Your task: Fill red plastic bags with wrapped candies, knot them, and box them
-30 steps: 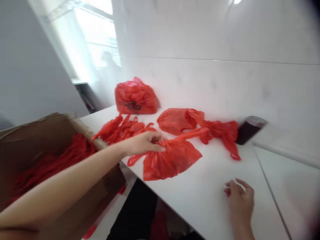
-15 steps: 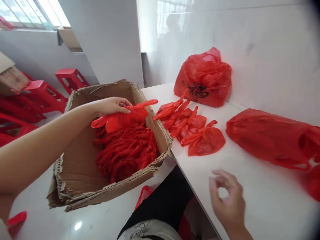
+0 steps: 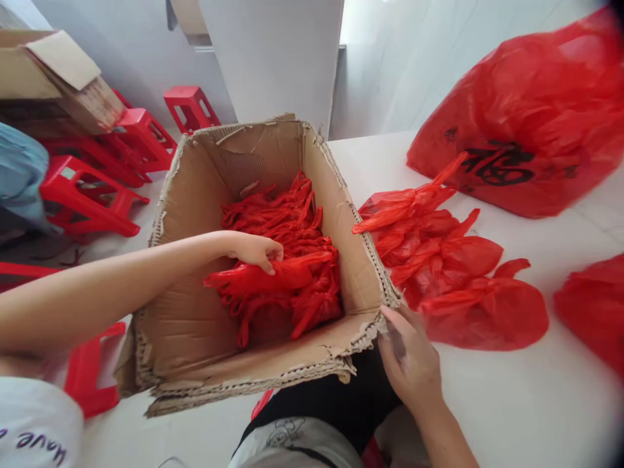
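My left hand [image 3: 273, 259] pinches a thin, crinkled red plastic bag [image 3: 292, 273] inside a brown cardboard box [image 3: 188, 325] with frayed, corrugated edges. The bag's long axis runs crosswise, its narrow twisted end pointing right, over a heap of knotted red plastic bags [image 3: 297, 218]. Bare cardboard opens left of the heap. My right hand [image 3: 412, 357] curves at the near right corner; I cannot tell how firmly it grips. Beside it, rounded, tied red bags [image 3: 511, 312] rest on the smooth white worktop [image 3: 507, 403].
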`<state>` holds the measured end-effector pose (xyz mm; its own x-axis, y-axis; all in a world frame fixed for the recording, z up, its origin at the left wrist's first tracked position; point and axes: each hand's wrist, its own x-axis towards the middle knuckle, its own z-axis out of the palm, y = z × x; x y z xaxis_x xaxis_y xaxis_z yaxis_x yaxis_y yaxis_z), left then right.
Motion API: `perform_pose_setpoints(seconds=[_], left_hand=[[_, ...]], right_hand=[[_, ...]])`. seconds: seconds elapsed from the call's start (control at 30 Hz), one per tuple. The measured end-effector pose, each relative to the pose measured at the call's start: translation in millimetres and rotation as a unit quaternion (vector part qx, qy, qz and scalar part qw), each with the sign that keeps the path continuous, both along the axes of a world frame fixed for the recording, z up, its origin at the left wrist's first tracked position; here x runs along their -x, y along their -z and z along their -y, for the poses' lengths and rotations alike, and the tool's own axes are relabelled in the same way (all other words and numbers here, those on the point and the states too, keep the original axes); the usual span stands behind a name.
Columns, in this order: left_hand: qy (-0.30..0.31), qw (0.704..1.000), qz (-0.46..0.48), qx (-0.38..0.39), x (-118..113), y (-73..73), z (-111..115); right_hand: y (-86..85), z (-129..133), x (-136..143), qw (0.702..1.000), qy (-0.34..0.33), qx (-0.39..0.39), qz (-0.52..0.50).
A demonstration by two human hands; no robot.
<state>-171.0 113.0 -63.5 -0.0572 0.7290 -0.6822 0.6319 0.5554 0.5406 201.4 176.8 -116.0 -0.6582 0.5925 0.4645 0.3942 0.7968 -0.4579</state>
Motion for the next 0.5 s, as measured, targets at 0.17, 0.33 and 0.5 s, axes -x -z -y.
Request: perform_pose_setpoints(seconds=[0.17,0.33,0.5], left_hand=[[0.037,0.981,0.094,0.165,-17.9,33.5,21.8],[0.044,0.956,0.089,0.277,-23.8,61.0,36.5],[0.017,0.96,0.022,0.28,-23.7,76.6,42.4]], right_hand=[[-3.0,-1.8,1.9,1.0,-0.006,0.006,0.006],[-5.4,-2.6,3.8,1.0,-0.017,0.02,0.007],[-8.5,-2.3,5.2,0.999,-0.027,0.031,-0.014]])
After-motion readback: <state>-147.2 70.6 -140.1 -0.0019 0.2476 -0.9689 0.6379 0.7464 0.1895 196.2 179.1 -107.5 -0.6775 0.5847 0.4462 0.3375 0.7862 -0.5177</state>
